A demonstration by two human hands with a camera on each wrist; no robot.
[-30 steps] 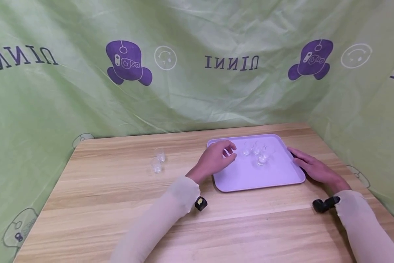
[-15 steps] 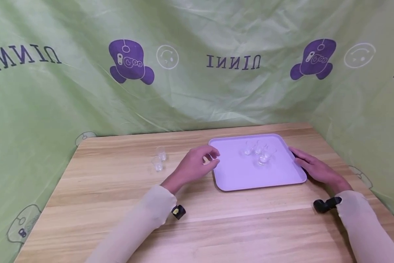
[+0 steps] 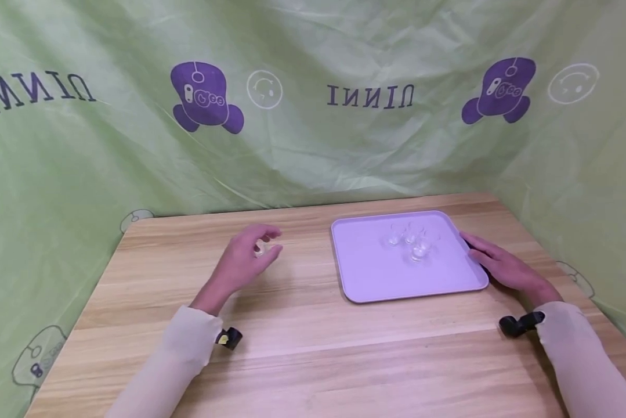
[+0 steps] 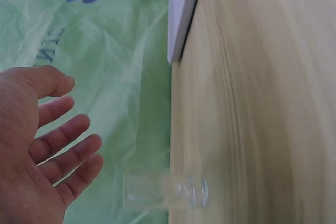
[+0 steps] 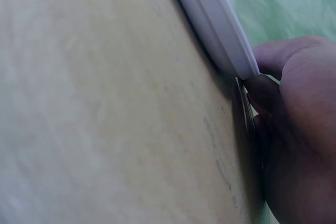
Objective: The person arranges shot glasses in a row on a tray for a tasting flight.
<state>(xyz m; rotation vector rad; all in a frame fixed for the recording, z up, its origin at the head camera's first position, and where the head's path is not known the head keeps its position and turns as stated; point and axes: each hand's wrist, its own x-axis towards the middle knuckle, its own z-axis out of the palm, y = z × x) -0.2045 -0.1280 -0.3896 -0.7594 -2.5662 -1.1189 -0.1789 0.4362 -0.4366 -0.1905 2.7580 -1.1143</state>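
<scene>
My left hand [image 3: 247, 255] is over the left part of the table, thumb and fingers spread apart with nothing gripped. Part of a small clear shot glass [image 3: 260, 249] shows in the gap between thumb and fingers; the hand hides the rest and its neighbour. In the left wrist view a shot glass [image 4: 165, 190] stands on the table below the fingertips, apart from them. At the right side of the purple tray [image 3: 370, 278], my right hand [image 3: 506, 270] holds the rim, thumb over it and fingers at its outer side. Several clear shot glasses [image 3: 418, 251] cluster on the tray.
A wooden table [image 3: 344, 360] carries everything. Green printed cloth [image 3: 302, 157] hangs close behind its back edge and along both sides. A black wrist camera [image 3: 229, 338] sits at the left cuff, another wrist camera [image 3: 518, 324] at the right.
My left hand has moved left from above the tray to the glasses at the left of the table. The right hand stays at the tray's edge, and the tray glasses have not moved.
</scene>
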